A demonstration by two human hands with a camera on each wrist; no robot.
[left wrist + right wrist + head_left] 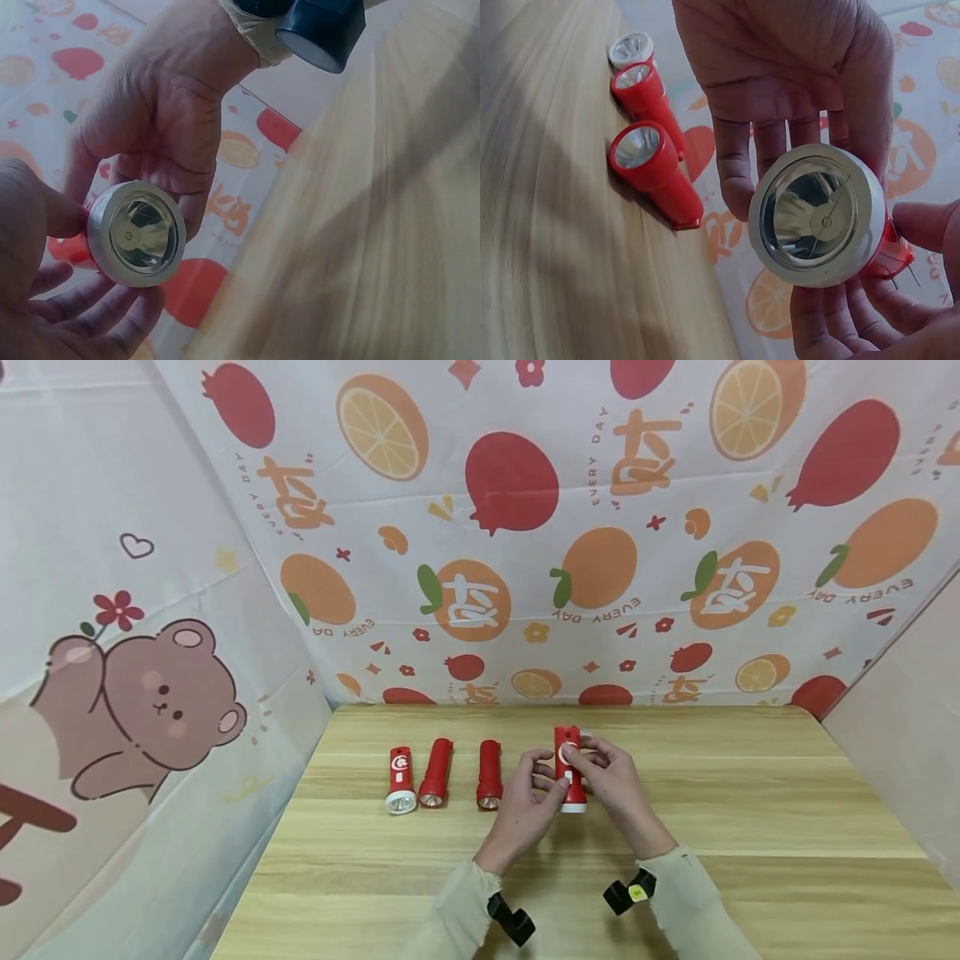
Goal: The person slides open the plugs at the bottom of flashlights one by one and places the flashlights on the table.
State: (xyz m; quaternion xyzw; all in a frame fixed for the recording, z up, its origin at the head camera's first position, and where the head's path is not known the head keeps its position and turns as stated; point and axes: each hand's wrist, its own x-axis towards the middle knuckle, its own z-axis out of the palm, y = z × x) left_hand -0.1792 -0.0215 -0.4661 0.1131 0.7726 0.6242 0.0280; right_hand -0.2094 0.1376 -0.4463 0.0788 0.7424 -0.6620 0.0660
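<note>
Both hands hold a red flashlight with a white rim above the table, lens end toward the person. My left hand grips it from the left, thumb on its upper face near a white switch. From the other side my right hand holds it, thumb across the white emblem on its body. The clear lens and reflector face the camera in the left wrist view. Thin metal prongs stick out of the body beside the right hand's fingers in the right wrist view.
To the left on the wooden table lie a red flashlight with a white rim and two all-red flashlights, one leaning slightly, one straighter. A fruit-print cloth rises behind the table.
</note>
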